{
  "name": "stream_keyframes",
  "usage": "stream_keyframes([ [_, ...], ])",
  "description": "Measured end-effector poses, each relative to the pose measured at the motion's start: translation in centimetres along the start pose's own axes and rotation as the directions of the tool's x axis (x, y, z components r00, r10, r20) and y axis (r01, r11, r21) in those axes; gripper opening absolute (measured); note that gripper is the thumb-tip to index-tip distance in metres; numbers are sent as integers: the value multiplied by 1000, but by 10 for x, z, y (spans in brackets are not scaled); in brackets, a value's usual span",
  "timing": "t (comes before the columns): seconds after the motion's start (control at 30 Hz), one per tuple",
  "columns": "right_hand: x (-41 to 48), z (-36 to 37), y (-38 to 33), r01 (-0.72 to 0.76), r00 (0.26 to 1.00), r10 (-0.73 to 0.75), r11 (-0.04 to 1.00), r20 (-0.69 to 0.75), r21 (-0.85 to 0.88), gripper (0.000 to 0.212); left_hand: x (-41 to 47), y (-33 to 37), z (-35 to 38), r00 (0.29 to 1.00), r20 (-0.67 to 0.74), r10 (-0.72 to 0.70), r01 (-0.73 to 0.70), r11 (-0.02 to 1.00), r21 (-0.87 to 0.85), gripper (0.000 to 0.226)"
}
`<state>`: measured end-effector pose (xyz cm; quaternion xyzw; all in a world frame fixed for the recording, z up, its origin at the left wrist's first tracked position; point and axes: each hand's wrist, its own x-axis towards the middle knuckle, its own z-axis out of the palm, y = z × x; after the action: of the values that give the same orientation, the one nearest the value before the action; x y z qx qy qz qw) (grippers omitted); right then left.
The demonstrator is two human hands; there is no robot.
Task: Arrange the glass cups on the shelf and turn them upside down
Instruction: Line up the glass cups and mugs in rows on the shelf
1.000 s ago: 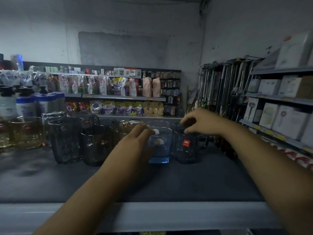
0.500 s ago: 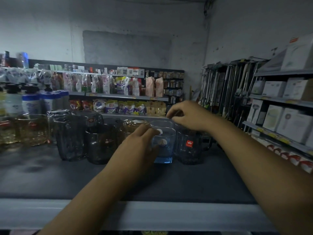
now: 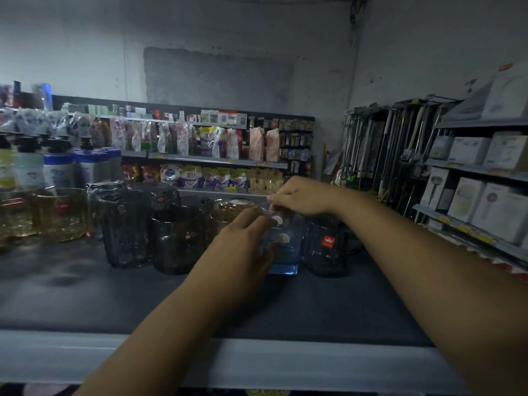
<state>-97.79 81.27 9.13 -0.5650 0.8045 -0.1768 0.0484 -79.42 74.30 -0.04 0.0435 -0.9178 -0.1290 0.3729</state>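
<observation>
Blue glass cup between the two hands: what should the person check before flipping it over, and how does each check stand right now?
1. Left hand holds the blue glass cup: ok.
2. Right hand grips the rim: cannot tell, fingers curl above it.
3. Cup upright, base on shelf: ok.
4. Room beside it: not ok, dark mug with red label stands close.
5. Bare shelf in front: ok.
</observation>
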Motion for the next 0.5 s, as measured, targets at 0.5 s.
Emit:
stream_keyframes([
  [0.5, -35, 4, -8, 122, 973, -156, 973, -172, -197, 24, -1, 1, -16, 1000, -5, -30, 30, 999, -17, 54],
])
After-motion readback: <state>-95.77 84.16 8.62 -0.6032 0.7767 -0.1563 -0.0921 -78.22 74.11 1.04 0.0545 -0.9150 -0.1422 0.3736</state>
